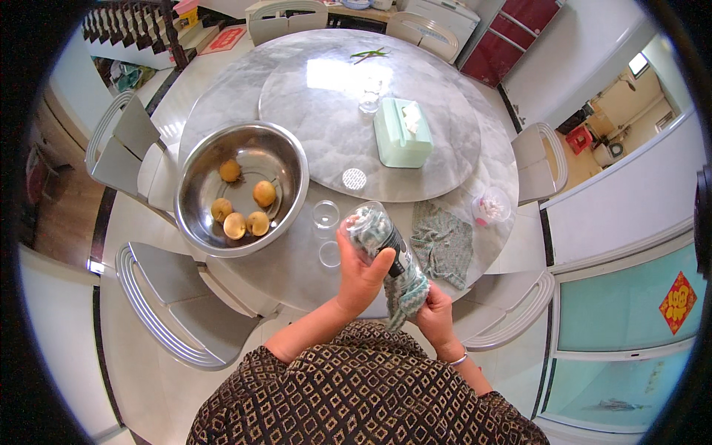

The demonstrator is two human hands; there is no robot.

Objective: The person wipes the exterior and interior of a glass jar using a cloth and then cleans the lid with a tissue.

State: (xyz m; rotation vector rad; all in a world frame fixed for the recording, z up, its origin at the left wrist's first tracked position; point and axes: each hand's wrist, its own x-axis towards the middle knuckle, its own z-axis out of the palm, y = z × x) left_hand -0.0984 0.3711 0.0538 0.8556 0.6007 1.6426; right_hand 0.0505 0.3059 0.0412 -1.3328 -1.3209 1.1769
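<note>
A clear jar with a dark label is held at a tilt above the table's near edge. My left hand wraps around its side, thumb over the label. A teal-and-white cloth is bunched inside the jar and also spills from its lower end. My right hand grips the cloth at that end; some of its fingers are hidden. Just left of the jar lie a clear round lid or cup and a clear ring-shaped piece. A patterned cloth lies flat to the right.
A steel basin with several yellow-orange fruits stands left on the round marble-patterned table. The raised turntable bears a mint tissue box, a drinking glass and green stalks. A cotton-swab tub stands right. Chairs surround the table.
</note>
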